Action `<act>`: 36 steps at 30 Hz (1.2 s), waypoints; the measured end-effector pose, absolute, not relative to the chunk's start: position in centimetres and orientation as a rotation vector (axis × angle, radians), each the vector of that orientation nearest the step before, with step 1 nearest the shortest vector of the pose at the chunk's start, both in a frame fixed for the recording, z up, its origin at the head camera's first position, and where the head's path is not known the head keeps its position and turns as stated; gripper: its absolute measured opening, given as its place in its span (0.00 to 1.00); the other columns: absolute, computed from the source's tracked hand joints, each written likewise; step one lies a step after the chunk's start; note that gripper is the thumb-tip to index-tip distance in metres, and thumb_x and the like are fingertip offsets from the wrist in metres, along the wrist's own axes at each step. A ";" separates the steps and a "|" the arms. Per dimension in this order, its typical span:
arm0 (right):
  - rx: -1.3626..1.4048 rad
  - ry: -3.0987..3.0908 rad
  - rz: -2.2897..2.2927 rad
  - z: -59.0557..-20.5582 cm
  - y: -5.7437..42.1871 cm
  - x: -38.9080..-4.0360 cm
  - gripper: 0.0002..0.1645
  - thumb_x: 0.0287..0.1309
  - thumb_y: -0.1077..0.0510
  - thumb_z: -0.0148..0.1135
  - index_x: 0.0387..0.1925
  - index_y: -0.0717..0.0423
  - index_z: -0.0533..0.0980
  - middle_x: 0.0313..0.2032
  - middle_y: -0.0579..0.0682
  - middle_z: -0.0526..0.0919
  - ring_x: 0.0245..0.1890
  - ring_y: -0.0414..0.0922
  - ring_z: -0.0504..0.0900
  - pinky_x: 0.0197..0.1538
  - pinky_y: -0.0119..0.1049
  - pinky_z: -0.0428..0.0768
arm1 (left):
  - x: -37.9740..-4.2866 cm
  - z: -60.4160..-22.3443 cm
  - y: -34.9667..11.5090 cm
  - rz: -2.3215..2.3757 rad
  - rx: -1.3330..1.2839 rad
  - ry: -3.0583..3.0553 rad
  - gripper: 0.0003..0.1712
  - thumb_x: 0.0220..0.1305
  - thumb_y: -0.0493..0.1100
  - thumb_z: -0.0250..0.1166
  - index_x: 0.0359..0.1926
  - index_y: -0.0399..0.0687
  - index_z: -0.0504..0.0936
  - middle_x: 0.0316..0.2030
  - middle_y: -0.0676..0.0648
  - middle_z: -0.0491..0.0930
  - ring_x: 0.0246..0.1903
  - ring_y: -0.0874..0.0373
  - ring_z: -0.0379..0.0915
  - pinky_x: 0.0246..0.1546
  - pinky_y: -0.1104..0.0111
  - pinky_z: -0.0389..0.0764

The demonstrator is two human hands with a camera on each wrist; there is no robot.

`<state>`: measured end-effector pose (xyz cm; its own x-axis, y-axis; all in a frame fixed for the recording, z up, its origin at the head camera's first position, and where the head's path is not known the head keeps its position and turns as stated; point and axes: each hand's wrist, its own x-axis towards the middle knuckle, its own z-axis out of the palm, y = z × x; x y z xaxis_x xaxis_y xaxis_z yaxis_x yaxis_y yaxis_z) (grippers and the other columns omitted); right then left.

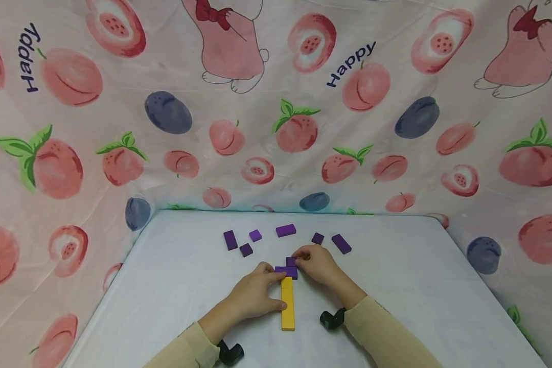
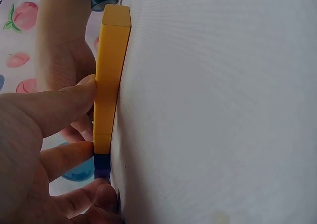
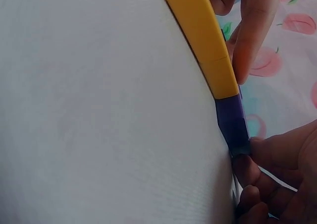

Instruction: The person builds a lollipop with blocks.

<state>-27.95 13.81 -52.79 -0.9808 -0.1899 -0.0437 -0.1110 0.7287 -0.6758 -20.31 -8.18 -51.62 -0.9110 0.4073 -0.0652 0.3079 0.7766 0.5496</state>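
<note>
A yellow strip of blocks (image 1: 288, 306) lies lengthwise on the white table, with a visible seam near its far end. Purple blocks (image 1: 292, 274) adjoin that far end. My left hand (image 1: 253, 294) is along the left side: its thumb touches the yellow strip and its index finger rests where yellow meets purple. At the far end, my right hand (image 1: 319, 263) pinches a small purple block (image 1: 291, 261) between thumb and fingers, against the other purple pieces. The left wrist view shows the left thumb (image 2: 81, 92) on the strip's side. Fingers partly hide the purple pieces.
Loose purple blocks lie beyond the hands: a long one (image 1: 230, 240) and small ones (image 1: 246, 250) at left, another long one (image 1: 285, 230) in the middle, and two (image 1: 341, 244) at right. A fruit-patterned cloth (image 1: 267, 107) hangs behind the table (image 1: 165, 286).
</note>
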 end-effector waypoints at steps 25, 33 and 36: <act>-0.267 2.793 -1.124 -52.5 14.1 -28.0 0.09 0.70 0.59 0.70 0.48 0.46 0.90 0.34 0.42 0.87 0.37 0.42 0.79 0.49 0.39 0.85 | -20.2 -51.3 -8.1 0.809 0.558 2.792 0.43 0.55 0.63 0.82 0.71 0.61 0.82 0.61 0.49 0.77 0.50 0.55 0.79 0.55 0.55 0.84; -0.268 2.786 -1.137 -52.3 14.4 -28.1 0.11 0.69 0.61 0.70 0.49 0.46 0.89 0.35 0.43 0.88 0.37 0.42 0.80 0.50 0.39 0.86 | -20.3 -51.6 -8.2 0.815 0.567 2.792 0.43 0.55 0.63 0.81 0.71 0.61 0.82 0.62 0.48 0.77 0.50 0.55 0.79 0.56 0.55 0.83; -0.250 2.784 -1.139 -52.2 14.5 -28.1 0.12 0.68 0.61 0.72 0.50 0.46 0.89 0.36 0.43 0.88 0.38 0.42 0.81 0.50 0.40 0.86 | -20.3 -51.6 -8.2 0.813 0.567 2.791 0.43 0.55 0.63 0.81 0.71 0.62 0.82 0.62 0.48 0.77 0.50 0.55 0.79 0.56 0.55 0.83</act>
